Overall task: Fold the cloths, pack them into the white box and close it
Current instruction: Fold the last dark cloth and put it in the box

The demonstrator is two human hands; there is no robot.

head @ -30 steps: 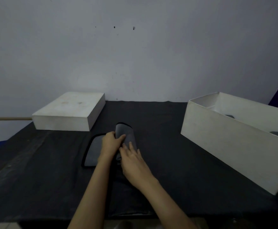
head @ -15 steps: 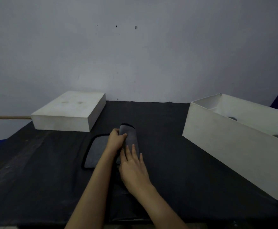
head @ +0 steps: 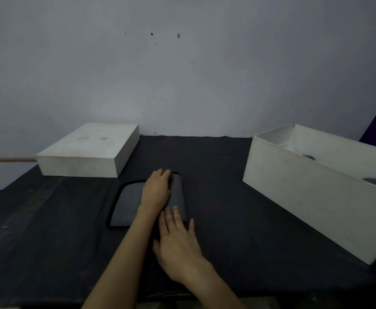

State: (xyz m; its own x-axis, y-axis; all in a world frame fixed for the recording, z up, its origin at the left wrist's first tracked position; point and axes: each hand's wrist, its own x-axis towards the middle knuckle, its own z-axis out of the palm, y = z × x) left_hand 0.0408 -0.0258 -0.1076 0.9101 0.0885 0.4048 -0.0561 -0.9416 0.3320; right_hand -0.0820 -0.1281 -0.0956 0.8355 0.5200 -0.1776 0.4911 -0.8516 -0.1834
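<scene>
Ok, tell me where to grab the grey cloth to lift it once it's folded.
Probably pinch the grey cloth along its doubled right edge, coming from the right: it lies flat with the fold raised there, and the white box stands on that side.

I saw the left hand (head: 157, 190) move further up the cloth (head: 126, 202), its fingers reaching the far end of the folded part where a second ago they had gripped that end raised. The fold had dropped from a lifted flap to lie flat. The right hand (head: 178, 244) slid back toward me, flat, with only its fingertips (head: 175, 210) left on the near end of the fold
</scene>
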